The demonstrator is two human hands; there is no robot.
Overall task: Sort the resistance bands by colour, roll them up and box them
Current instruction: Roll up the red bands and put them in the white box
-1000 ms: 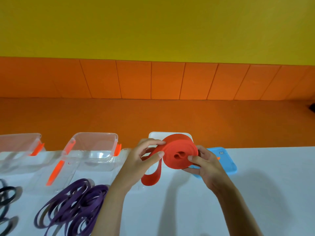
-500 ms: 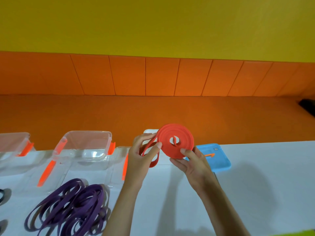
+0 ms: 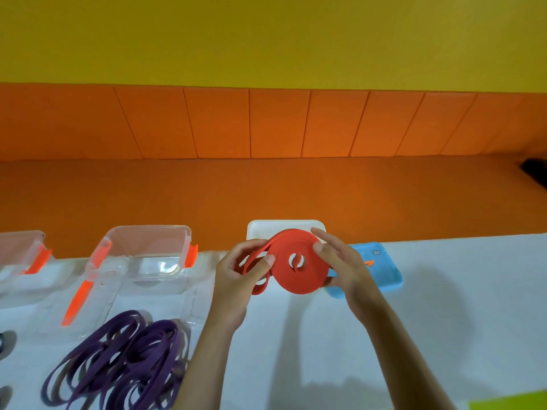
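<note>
A red resistance band, wound into a flat coil with a small hole in its middle, is held above the white table between both hands. My left hand pinches the loose tail at the coil's left edge, thumb on the front. My right hand grips the coil's right side, fingers over its top and face. A pile of loose purple bands lies on the table at the lower left. An open clear box with orange clips stands left of the hands.
A white box sits behind the coil and a blue lid to its right. Another clear box stands at the far left, with a clear lid flat in front. A dark band shows at the left edge.
The coil has been turned with its flat face toward the camera and lowered slightly. The loose tail has shortened as it wrapped on. My right fingers moved up over the coil's top.
</note>
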